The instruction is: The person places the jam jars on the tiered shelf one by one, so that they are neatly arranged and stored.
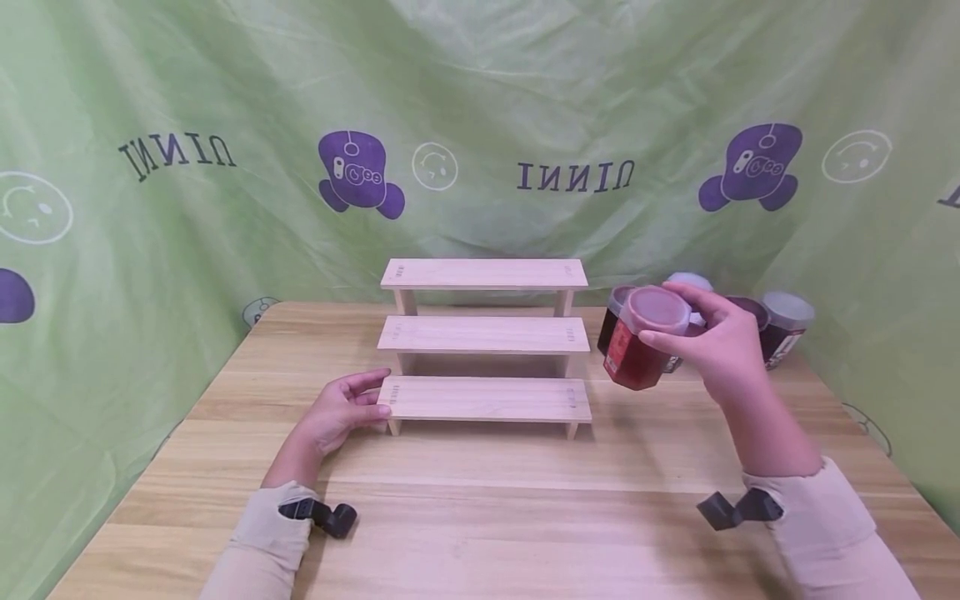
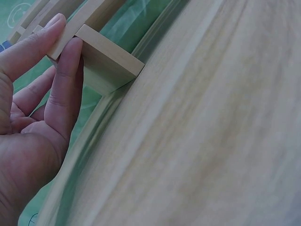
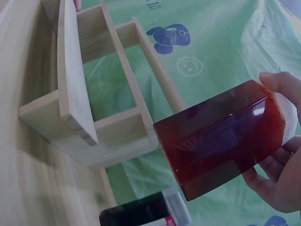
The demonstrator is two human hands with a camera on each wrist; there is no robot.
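Note:
A three-tier wooden display rack (image 1: 483, 400) stands on the table, its steps rising toward the back. My left hand (image 1: 341, 412) pinches the left end of the lowest step; the left wrist view shows thumb and finger (image 2: 68, 89) on that board's end. Held near its lid by my right hand (image 1: 712, 337) is a six-sided jar (image 1: 633, 358) with dark red contents and an orange-red label. The jar is tilted, in the air to the right of the rack. In the right wrist view the red jar (image 3: 221, 141) hides part of the rack's top step.
Several more jars stand at the back right, partly hidden behind my right hand; one is a dark jar (image 1: 783, 333) with a whitish lid. The wooden table (image 1: 480, 517) reaches back to a green printed curtain (image 1: 480, 92). Black wrist mounts (image 1: 330, 517) project from the sleeves.

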